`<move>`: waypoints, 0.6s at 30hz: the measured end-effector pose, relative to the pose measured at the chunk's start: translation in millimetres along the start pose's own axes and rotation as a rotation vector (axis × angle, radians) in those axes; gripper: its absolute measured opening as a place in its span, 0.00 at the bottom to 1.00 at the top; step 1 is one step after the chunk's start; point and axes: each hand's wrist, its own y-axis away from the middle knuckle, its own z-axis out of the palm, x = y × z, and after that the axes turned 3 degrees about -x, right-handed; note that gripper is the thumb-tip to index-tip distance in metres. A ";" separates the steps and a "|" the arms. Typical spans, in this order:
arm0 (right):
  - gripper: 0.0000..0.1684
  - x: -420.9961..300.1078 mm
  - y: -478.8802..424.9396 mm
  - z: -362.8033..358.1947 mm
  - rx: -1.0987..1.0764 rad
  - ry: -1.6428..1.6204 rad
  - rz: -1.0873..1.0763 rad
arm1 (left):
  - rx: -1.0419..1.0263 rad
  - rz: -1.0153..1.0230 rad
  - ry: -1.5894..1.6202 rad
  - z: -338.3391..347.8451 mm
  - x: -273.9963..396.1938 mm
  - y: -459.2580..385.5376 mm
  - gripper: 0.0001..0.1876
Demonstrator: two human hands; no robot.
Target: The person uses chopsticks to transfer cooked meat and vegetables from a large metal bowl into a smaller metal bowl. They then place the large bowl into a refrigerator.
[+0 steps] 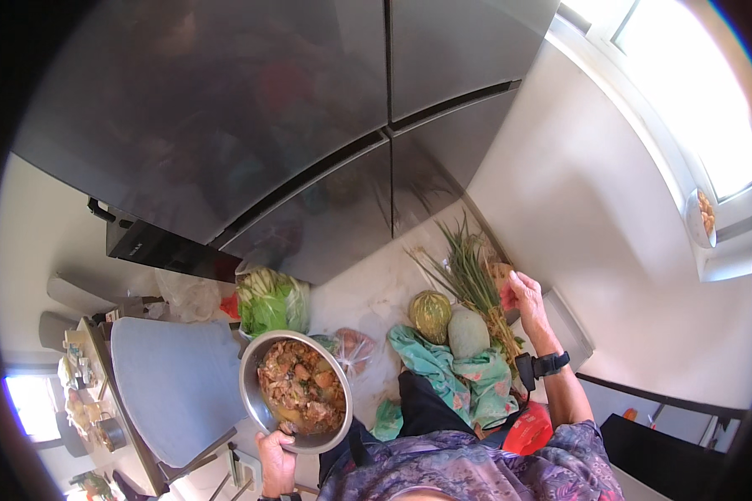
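My left hand (pixel 276 458) grips the near rim of a round stainless steel bowl (pixel 248 382), with the thumb over the edge. Chunks of meat in sauce (pixel 302 387) lie in the bowl. My right hand (pixel 521 292) is raised on the right with curled fingers and holds nothing that I can see; a black device is strapped at that wrist. Beside and below it in the picture lies a bunch of green onions (pixel 470 269). A round striped green squash (pixel 430 317) and a pale green melon (pixel 469 333) lie on the floor by green plastic bags (pixel 485 385).
A dark grey refrigerator (pixel 313 213) with closed doors stands ahead. A bag of leafy greens (pixel 271 304) and a clear bag of reddish produce (pixel 353 347) lie before it. A chair with a blue-grey cover (pixel 175 382) is on the left. A white wall and window (pixel 695 81) are right.
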 end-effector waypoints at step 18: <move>0.31 -144.6 -176.2 96.2 -0.289 -0.654 -0.203 | -0.248 -0.055 -0.108 129.5 46.3 -29.8 0.16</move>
